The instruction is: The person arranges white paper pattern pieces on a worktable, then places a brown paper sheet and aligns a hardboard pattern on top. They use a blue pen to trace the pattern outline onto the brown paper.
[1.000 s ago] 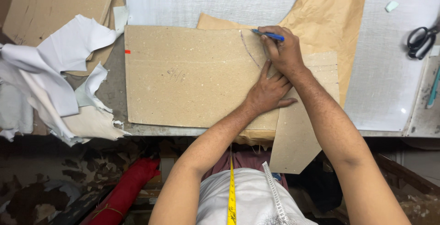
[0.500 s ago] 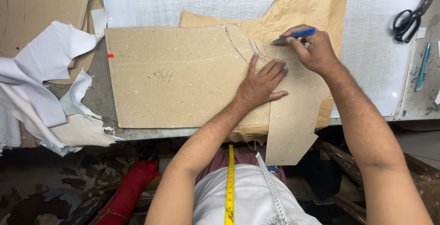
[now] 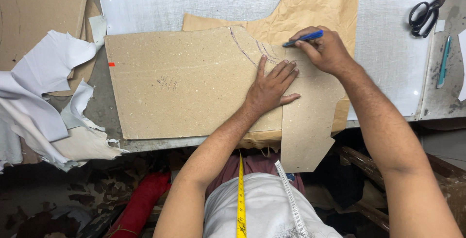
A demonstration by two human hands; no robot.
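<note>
a stiff brown cardboard pattern (image 3: 194, 82) lies flat across the middle of the white worktable (image 3: 388, 73), its lower right tab hanging past the table's near edge. curved pen lines mark its upper right part. the left hand (image 3: 269, 88) is spread open and pressed flat on the cardboard, grasping nothing, fingers pointing up toward the lines. just beside it the right hand (image 3: 326, 51) is clenched around a blue pen (image 3: 303, 38), its tip touching the cardboard. crumpled tan paper (image 3: 315, 5) lies under the pattern. black scissors (image 3: 427, 10) rest at the far right, white fabric scraps (image 3: 43, 87) at the left.
</note>
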